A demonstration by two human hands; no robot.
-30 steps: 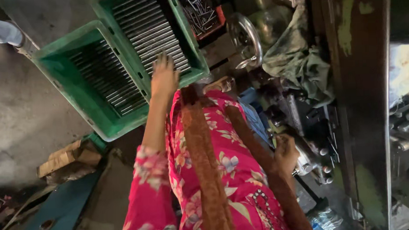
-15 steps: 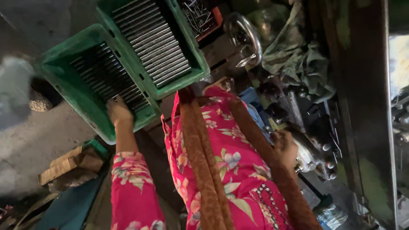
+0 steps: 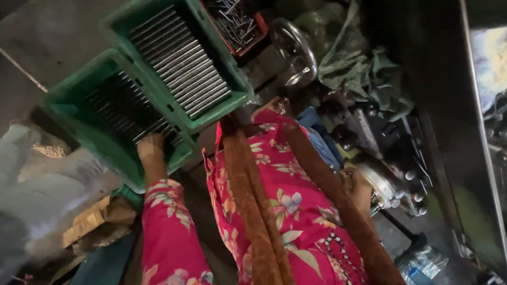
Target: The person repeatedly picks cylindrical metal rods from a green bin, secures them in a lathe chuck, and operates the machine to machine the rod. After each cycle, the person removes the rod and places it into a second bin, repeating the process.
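Steel rods (image 3: 123, 110) in lower green crate (image 3: 73, 118) | left hand (image 3: 151, 147) on them, grip unclear | right hand (image 3: 359, 186) at machine chuck (image 3: 381, 183), grip unclear

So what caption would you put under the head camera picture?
Left hand reaching into the lower green crate of metal rods, right hand at a lathe chuck.

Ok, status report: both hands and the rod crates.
Left hand in lower green crate, on the rods. Right hand at metal chuck. Upper crate overlaps it.
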